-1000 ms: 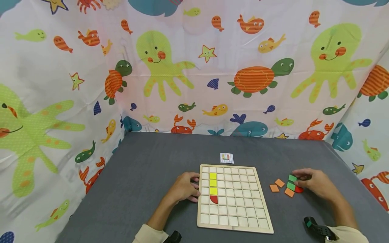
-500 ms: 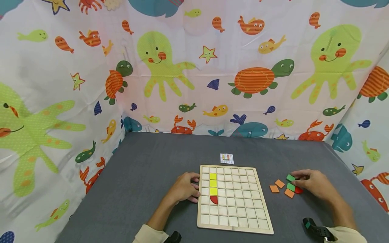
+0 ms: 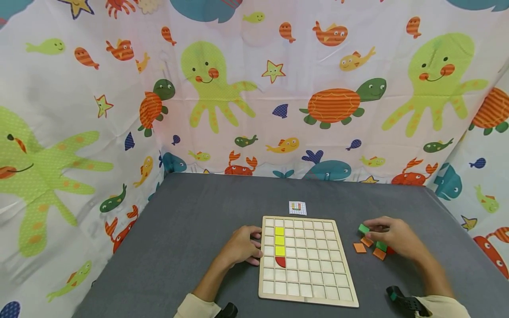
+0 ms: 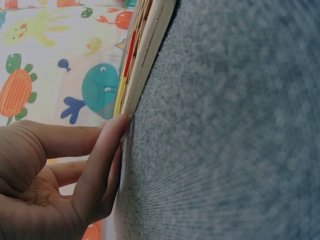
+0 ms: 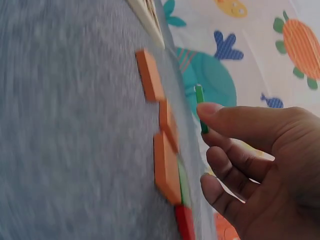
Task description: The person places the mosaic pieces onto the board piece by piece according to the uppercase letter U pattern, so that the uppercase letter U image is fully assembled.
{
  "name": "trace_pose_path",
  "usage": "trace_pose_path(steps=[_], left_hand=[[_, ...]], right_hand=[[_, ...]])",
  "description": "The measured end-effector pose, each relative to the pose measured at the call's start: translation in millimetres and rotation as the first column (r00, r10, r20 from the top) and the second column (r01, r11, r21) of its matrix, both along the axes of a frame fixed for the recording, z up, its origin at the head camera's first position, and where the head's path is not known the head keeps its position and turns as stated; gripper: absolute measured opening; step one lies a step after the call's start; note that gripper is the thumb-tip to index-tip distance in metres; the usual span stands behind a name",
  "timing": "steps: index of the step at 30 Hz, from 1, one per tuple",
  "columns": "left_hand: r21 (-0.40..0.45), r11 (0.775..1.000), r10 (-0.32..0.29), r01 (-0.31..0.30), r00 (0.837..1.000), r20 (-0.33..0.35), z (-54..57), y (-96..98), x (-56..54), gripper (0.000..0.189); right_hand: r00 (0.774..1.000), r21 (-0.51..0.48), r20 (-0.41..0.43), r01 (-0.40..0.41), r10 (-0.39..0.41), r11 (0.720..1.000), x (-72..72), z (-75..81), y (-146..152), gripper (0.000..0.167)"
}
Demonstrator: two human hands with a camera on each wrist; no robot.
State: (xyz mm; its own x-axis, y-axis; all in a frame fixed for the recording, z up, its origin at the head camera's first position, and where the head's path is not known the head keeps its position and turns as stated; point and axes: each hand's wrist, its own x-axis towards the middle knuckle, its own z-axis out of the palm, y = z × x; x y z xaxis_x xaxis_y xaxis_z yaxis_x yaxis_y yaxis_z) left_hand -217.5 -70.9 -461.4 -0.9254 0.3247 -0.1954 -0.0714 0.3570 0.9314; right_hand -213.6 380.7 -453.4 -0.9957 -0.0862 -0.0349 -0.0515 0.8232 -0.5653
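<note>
My left hand [image 3: 241,245] rests at the left edge of a pale wooden grid board [image 3: 311,278], fingertips touching its side; the left wrist view shows the fingers [image 4: 100,165] fairly straight against that rim. Three yellow square tiles [image 3: 279,240] fill a column of cells, with a red quarter-round tile [image 3: 280,262] below them. Right of the board, my right hand [image 3: 397,236] pinches a green square tile [image 5: 201,107] between thumb and finger, raised above the table. Beneath and beside that hand lie several orange tiles [image 3: 359,248], another green tile [image 3: 381,246] and a partly hidden red tile [image 5: 185,222].
A small printed card [image 3: 297,208] with a coloured grid pattern lies just behind the board. Grey cloth covers the table [image 3: 207,198]. A white curtain [image 3: 254,88] printed with sea animals hangs at the back and sides.
My right hand has lifted the green tile off the loose tiles and carried it left, toward the board. The left hand has stayed at the board's edge.
</note>
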Motion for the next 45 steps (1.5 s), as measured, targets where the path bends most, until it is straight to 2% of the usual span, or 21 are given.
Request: trace_pose_path(steps=[5, 11, 17, 28, 32, 45], left_hand=[[-0.003, 1.0, 0.0, 0.0, 1.0, -0.004, 0.2, 0.3, 0.6, 0.068], [0.0, 1.0, 0.003, -0.003, 1.0, -0.002, 0.4, 0.6, 0.8, 0.068], [-0.003, 1.0, 0.002, -0.002, 1.0, 0.007, -0.6, 0.7, 0.1, 0.069], [0.015, 1.0, -0.006, 0.006, 1.0, -0.002, -0.8, 0.1, -0.1, 0.068], [0.015, 1.0, -0.005, 0.005, 1.0, 0.0, -0.3, -0.2, 0.0, 0.069], [0.011, 1.0, 0.002, -0.002, 1.0, 0.007, 1.0, 0.1, 1.0, 0.069]], right_hand=[[0.998, -0.044, -0.059, -0.04, 0.037, 0.998, 1.7, 4.6, -18, 0.039], [0.993, -0.123, -0.083, -0.096, 0.086, 0.988, 2.2, 11.0, -39, 0.035], [0.979, -0.12, -0.149, -0.158, 0.139, 0.98, 3.5, 14.8, -60, 0.029], [0.953, -0.15, -0.202, -0.259, 0.227, 0.954, 6.1, 16.4, -99, 0.023], [0.94, -0.127, -0.226, -0.289, 0.256, 0.949, 7.5, 14.7, -111, 0.022], [0.926, -0.186, -0.139, -0.373, 0.352, 0.909, 14.0, 9.9, -145, 0.022]])
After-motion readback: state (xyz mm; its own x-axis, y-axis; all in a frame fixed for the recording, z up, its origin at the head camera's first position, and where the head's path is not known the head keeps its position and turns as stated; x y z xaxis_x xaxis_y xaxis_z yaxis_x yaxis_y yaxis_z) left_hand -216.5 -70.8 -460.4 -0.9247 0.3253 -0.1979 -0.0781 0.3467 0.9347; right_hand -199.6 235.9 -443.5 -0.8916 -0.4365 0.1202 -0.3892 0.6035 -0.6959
